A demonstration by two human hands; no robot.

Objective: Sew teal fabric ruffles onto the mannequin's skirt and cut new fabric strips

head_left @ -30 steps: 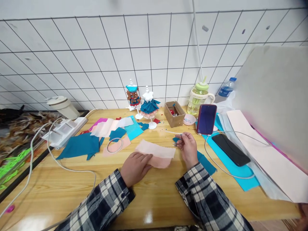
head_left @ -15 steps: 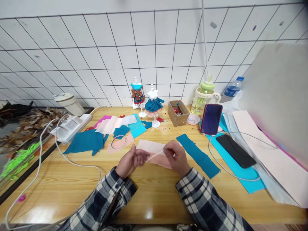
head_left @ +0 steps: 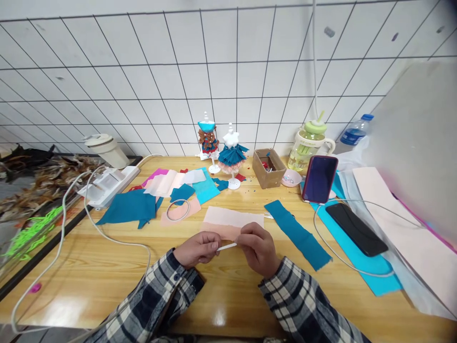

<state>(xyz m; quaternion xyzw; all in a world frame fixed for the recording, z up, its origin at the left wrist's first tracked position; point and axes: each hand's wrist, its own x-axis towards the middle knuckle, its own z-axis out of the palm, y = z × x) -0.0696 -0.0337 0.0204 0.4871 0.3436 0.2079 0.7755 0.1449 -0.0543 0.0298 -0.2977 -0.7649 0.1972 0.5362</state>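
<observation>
A thin white strip (head_left: 227, 246) is stretched between my two hands, low over the table's middle. My left hand (head_left: 198, 247) pinches its left end between thumb and fingers. At the other end, the fingertips of my right hand (head_left: 259, 247) are closed on it. Just beyond my hands lies a pale pink fabric piece (head_left: 232, 216), with a darker peach part on its near side. My right hand overlaps the peach part's edge in view. To the right rests a long teal fabric strip (head_left: 298, 233).
Two mini dress forms (head_left: 233, 152) stand near the wall beside a cardboard box (head_left: 268, 174). A ring (head_left: 178, 209) and fabric scraps (head_left: 130, 208) lie left. On the right are a propped phone (head_left: 319, 178), a black phone (head_left: 355, 228) and a cable (head_left: 317, 233).
The white strip has come down nearer the table and is now closer to level. My left fingers have closed around its end, and my right hand has dropped slightly. The view has shifted a little.
</observation>
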